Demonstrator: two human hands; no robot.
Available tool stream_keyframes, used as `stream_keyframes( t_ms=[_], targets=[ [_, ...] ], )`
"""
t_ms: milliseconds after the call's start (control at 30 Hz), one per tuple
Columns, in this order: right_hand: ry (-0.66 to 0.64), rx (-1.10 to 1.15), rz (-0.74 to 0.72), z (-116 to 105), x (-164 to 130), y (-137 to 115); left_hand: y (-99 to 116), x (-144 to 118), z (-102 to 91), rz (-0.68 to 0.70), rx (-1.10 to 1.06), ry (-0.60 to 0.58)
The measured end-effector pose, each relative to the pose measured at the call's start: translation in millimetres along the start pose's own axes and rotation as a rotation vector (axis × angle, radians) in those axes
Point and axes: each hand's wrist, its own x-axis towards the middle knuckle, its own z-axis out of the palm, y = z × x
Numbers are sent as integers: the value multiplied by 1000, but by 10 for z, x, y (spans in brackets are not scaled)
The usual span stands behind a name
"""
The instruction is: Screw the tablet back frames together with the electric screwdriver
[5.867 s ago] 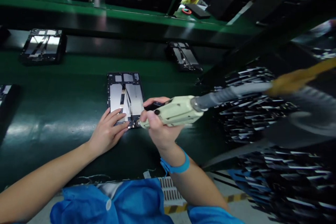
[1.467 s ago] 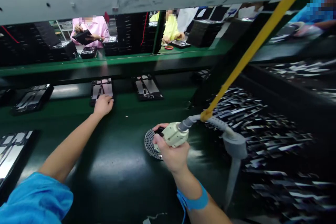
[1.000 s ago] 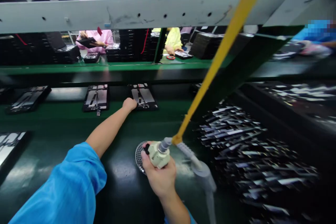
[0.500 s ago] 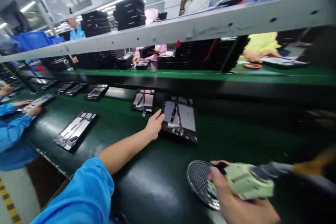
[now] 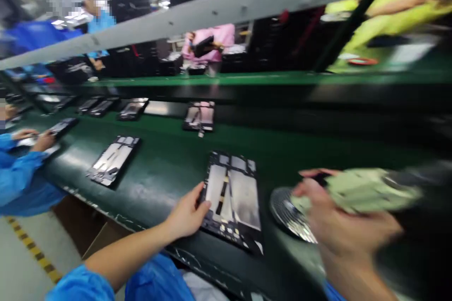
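Note:
My left hand (image 5: 187, 211) grips the left edge of an opened tablet (image 5: 231, 197), its thumb on the rim. The tablet lies on the green bench with silver plates and dark ribbon cables showing. My right hand (image 5: 342, 225) is wrapped round a pale green handheld tool (image 5: 370, 190), blurred by motion. The tool's round, mesh-like head (image 5: 291, 214) faces down just right of the tablet; whether it touches the bench I cannot tell. A thick grey hose or cable (image 5: 427, 174) runs off to the right from its back end.
Another opened tablet (image 5: 115, 160) lies to the left, and a smaller one (image 5: 199, 116) farther back. Several more stand along the bench's far side. A co-worker's hands (image 5: 40, 138) hold a device at far left. A grey shelf beam (image 5: 158, 26) crosses above the bench (image 5: 158, 160).
My left hand has drawn the tablet nearer to me, away from the back of the bench. My right hand and the tool have moved up and right in view. The camera view has shifted.

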Motion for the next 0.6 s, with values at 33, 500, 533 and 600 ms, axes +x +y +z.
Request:
stream_keyframes(
  t_ms=[33,500,533,600],
  targets=[
    [-43,9,-1,25,-36,-66,39,-22,-82,106,198,-4],
    [-160,18,-26,-59,-280,18,342,-178,31,686,846,-416],
    [-160,16,-29,-61,-280,20,326,-175,55,693,828,-402],
    [-166,9,-23,-67,-283,34,295,-160,88,709,791,-377]
  ],
)
